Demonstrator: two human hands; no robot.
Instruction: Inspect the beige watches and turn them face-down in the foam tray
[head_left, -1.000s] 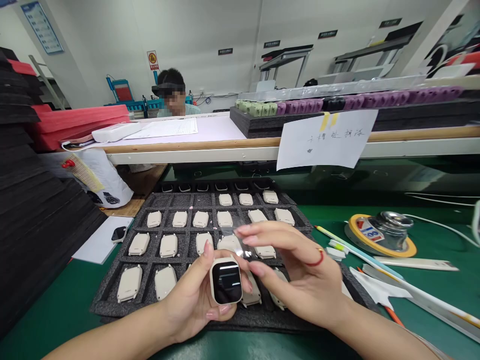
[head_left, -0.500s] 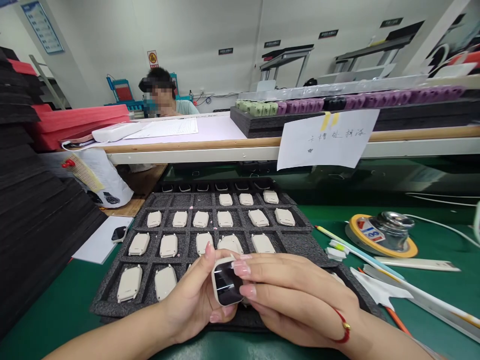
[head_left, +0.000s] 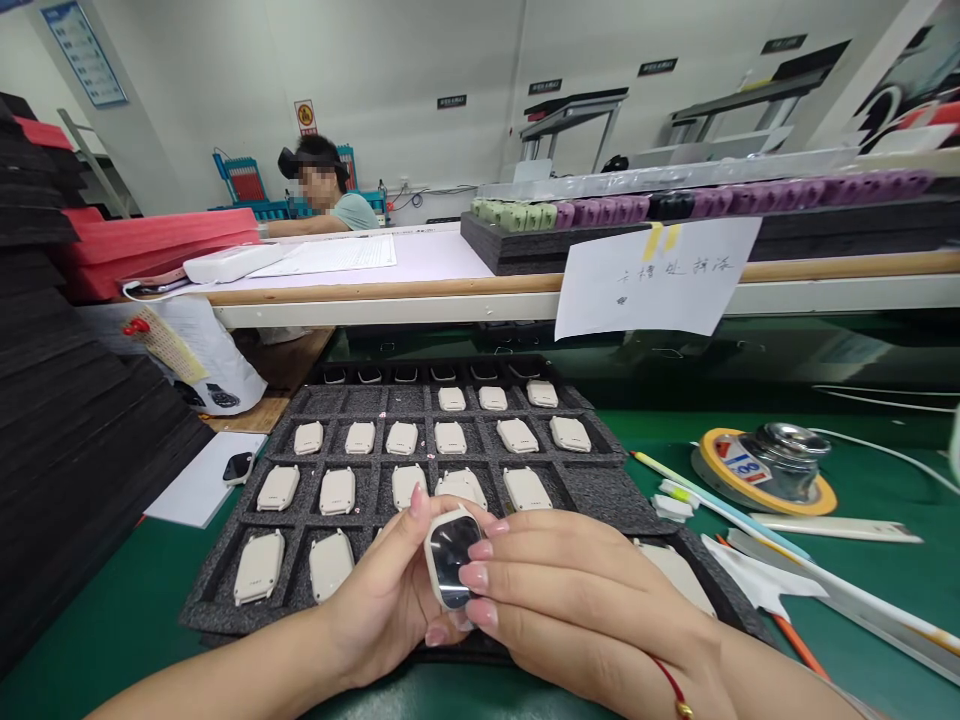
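Note:
Over the near part of the foam tray, a white smartwatch body (head_left: 445, 565) with a glossy black screen faces up toward me. My left hand (head_left: 386, 595) grips it from the left, thumb along its upper edge and fingers beneath. My right hand (head_left: 592, 590) is closed against its right side, with fingertips lying over the edge of the screen; the right thumb is hidden. Around and below my hands, the dark grey foam tray (head_left: 611, 490) holds several more white watch bodies (head_left: 259, 567) in its compartments. My hands cover some of the near compartments.
At right lie a tape roll (head_left: 720, 470) with a glass-and-metal jar (head_left: 791, 460), a white cloth (head_left: 757, 570) and thin sticks. Another watch (head_left: 238, 467) rests near white paper (head_left: 196, 490) at left. Black foam stacks (head_left: 82, 470) rise beside it. A shelf (head_left: 420, 312) crosses ahead; a person sits beyond.
My right hand has shifted slightly down and left, its fingers reaching lower over the screen. The watch has turned a little in my left hand. The person behind the shelf has turned and leaned.

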